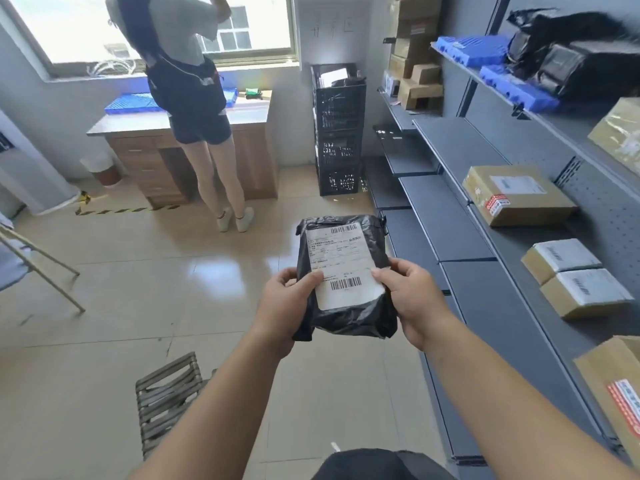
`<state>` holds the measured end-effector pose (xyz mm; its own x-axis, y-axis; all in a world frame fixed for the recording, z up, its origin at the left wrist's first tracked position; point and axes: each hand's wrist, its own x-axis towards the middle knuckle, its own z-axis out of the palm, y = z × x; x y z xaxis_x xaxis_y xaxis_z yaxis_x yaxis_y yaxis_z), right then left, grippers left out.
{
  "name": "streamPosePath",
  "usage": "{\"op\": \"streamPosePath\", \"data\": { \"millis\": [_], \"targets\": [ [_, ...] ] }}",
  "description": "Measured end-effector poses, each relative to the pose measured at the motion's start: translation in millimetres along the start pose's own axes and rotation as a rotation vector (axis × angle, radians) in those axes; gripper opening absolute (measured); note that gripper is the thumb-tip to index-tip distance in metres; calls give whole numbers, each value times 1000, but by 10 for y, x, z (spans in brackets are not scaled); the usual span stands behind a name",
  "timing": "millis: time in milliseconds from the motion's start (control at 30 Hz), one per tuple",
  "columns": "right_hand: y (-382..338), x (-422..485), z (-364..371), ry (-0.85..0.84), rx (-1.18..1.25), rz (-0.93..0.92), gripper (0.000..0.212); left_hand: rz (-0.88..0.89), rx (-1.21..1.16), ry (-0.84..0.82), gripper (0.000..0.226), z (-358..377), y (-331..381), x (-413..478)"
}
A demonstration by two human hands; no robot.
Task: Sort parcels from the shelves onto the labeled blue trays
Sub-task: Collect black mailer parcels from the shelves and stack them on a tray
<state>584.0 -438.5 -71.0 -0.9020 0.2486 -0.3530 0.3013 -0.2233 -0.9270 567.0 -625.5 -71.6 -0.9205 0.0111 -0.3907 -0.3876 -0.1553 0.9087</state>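
Hands first: your left hand (282,303) and right hand (408,299) both clamp the black poly-bag parcel (343,282) at centre frame, thumbs on its white shipping label (341,265), with grey shelves (460,202) at three o'clock and a blue tray (133,103) at ten o'clock.

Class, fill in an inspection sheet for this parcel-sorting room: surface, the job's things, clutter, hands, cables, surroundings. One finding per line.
Surface: grey metal shelves on the right; wooden desk under the window.
Job's things: black bagged parcel with white label, held up; cardboard parcels on the shelves; blue trays on the desk and upper shelf.
Clutter: folding stool on the floor; stacked black crates.
Hands: left hand and right hand grip the parcel's lower sides, thumbs on the label.
Cables: nothing seen.
Surroundings: another person stands at the desk, facing the window; tiled floor.
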Motion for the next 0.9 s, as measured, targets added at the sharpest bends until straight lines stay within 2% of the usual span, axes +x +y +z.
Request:
{"op": "streamPosePath", "data": {
  "millis": [133, 267, 567, 900],
  "targets": [
    [-189, 665, 31, 37, 4, -3, 13, -33, 17, -14, 24, 197, 211, 659],
    [-432, 1425, -1, 48, 19, -19, 13, -30, 38, -10, 20, 518, 473, 1362],
    [-1457, 3100, -82, 19, -2, -92, 10, 57, 49, 12, 27, 1381, 1246, 2812],
    [-1936, 4567, 108, 21, 10, -66, 14, 12, 55, 32, 25, 1743, 1761, 4225]
  ]
}}
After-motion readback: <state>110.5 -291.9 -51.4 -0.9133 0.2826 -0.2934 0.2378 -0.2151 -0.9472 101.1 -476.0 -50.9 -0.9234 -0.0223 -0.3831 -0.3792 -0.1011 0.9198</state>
